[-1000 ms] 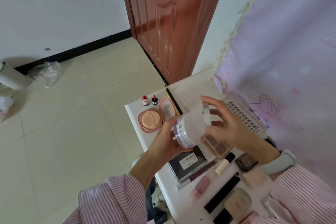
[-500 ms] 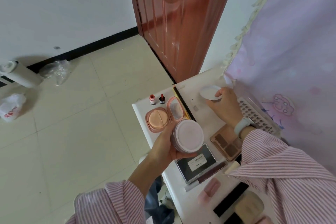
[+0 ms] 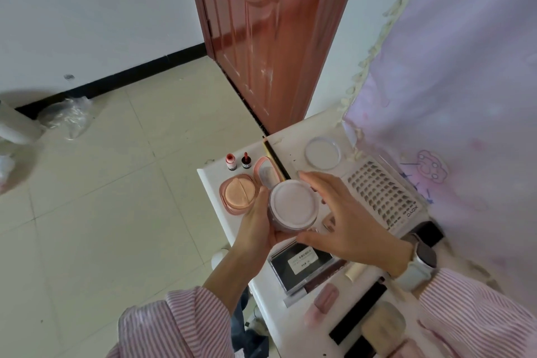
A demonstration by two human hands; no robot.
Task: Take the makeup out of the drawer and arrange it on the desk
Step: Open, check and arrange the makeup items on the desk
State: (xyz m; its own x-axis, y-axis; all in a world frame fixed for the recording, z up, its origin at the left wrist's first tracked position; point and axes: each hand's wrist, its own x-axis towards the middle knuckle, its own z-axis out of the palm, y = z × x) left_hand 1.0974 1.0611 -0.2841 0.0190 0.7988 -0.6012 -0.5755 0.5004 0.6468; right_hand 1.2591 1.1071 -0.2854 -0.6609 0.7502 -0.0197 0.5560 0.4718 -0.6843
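Our left hand [image 3: 255,229] grips the round powder jar [image 3: 293,206] from its side, just above the white desk [image 3: 215,186]. Our right hand [image 3: 345,224] spreads loosely round the jar's other side, fingers relaxed. Beyond the grip, the jar's clear lid [image 3: 322,152] lies flat; left of it sits an open pink compact [image 3: 239,193].

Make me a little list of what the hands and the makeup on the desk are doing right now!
left hand: grips the round powder jar from the side
right hand: fingers spread beside the jar, holding nothing
clear lid: lies on the desk near the far edge
pink compact: open, puff showing
two small bottles: upright behind the compact
lash tray: by the curtain
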